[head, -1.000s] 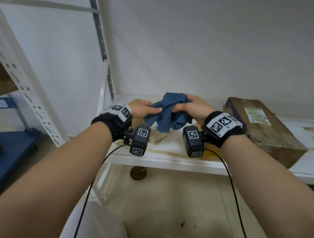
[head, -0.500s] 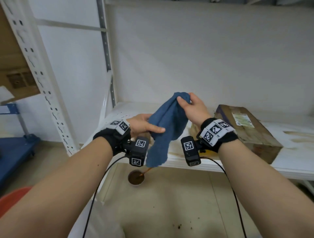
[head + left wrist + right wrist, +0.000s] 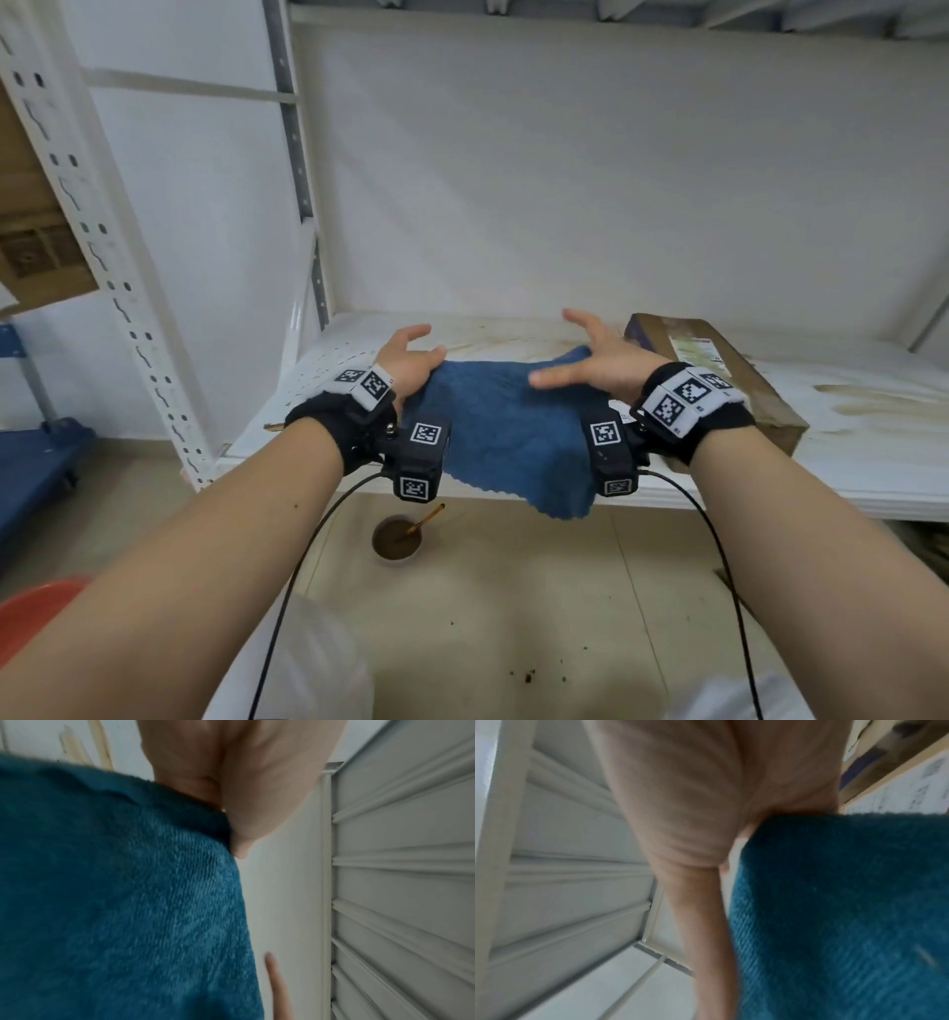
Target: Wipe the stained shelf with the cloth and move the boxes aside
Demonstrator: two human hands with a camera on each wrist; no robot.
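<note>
The blue cloth [image 3: 506,426] is held spread between the two hands, above the front edge of the stained shelf [image 3: 847,462]. Its left edge is pinched by the left hand [image 3: 408,360] at 9 o'clock. Its right edge is pinched by the thumb of the right hand [image 3: 598,360], with the fingers spread. The box [image 3: 719,370] lies on the shelf at 3 o'clock of the cloth.

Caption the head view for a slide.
Both hands, left and right, spread a blue cloth above the stained shelf, beside a box.
</note>
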